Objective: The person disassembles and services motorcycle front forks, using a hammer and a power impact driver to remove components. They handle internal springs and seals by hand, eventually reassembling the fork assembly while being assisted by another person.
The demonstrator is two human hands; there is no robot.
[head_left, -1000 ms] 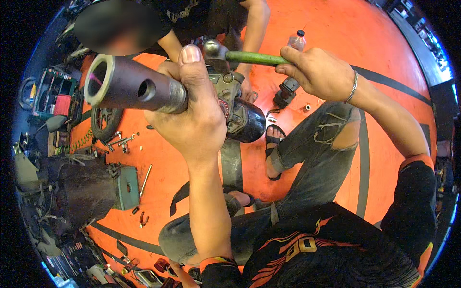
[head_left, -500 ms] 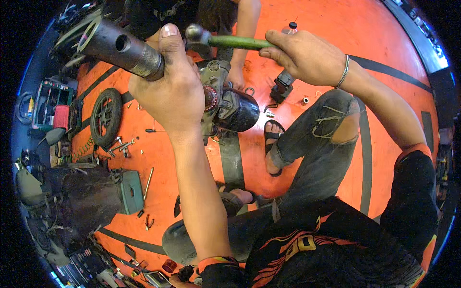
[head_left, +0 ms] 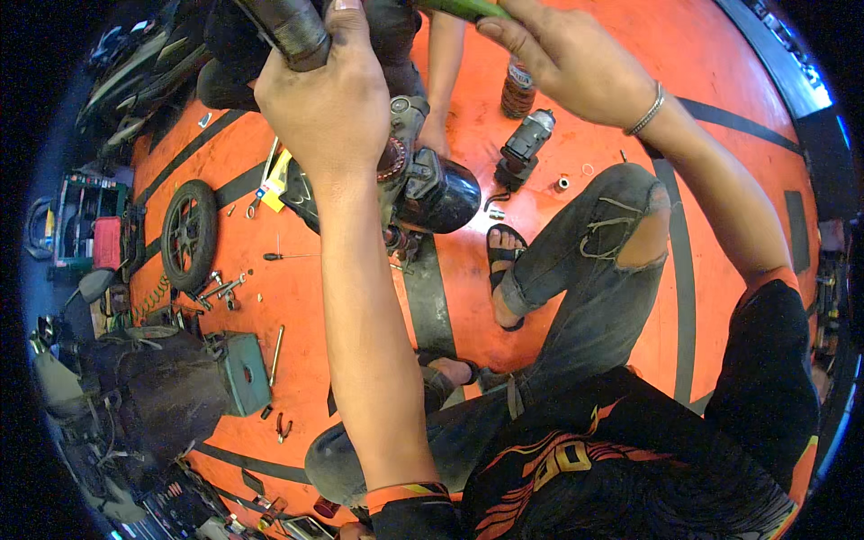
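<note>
My left hand (head_left: 328,112) is raised near the top edge, closed round the end of a dark metal tube (head_left: 297,36) whose far end is cut off by the picture's edge. My right hand (head_left: 576,67) grips the green handle (head_left: 463,9) of a hammer; its head is out of view. Below and beyond my hands stands a metal mechanical assembly with a rounded black housing (head_left: 450,200), partly hidden by my left wrist. Another person's hand (head_left: 434,135) rests at the assembly's far side.
A spoked wheel (head_left: 189,236) lies on the orange floor at left, near several wrenches (head_left: 225,286). A screwdriver (head_left: 273,257), pliers (head_left: 284,427) and a teal box (head_left: 245,373) are nearer. Beyond my right knee are a cordless power tool (head_left: 525,148), a bottle (head_left: 518,92) and a socket (head_left: 562,184).
Both hands have shifted up toward the top edge with the tube and hammer. The hammer's head and the tube's far end have left the picture. The bottle now shows more fully.
</note>
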